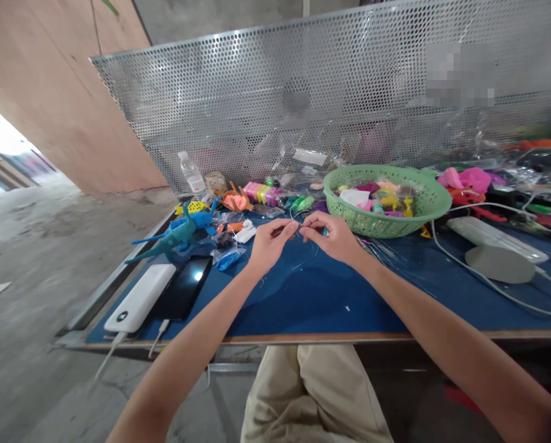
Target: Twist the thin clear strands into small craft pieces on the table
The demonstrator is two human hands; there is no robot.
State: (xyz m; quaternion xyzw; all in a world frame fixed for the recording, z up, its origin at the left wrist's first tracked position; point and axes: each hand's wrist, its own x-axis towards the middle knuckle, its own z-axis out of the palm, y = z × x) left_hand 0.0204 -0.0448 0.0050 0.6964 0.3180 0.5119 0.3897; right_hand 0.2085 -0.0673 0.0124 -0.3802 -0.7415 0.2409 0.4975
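Observation:
My left hand point(273, 241) and my right hand point(329, 235) meet fingertip to fingertip above the middle of the blue table point(275, 301). Both are closed in a pinch around a thin, pale wire that loops up above the fingers and trails below them. Whatever else may lie between the fingertips is too small to tell. More thin wires point(386, 255) rest on the table to the right of my right hand. Just behind that hand stands a green basket point(386, 224) of colourful clay pieces. Small bagged pieces, one blue point(229, 259), lie left of my left hand.
At the left are a white power bank point(141, 298), a black phone point(186, 288), blue-green clay figures point(178, 237) and a plastic bottle point(192, 174). A perforated metal panel point(275, 86) stands behind. A white cable point(483, 280) curves round a grey disc point(500, 264) at the right.

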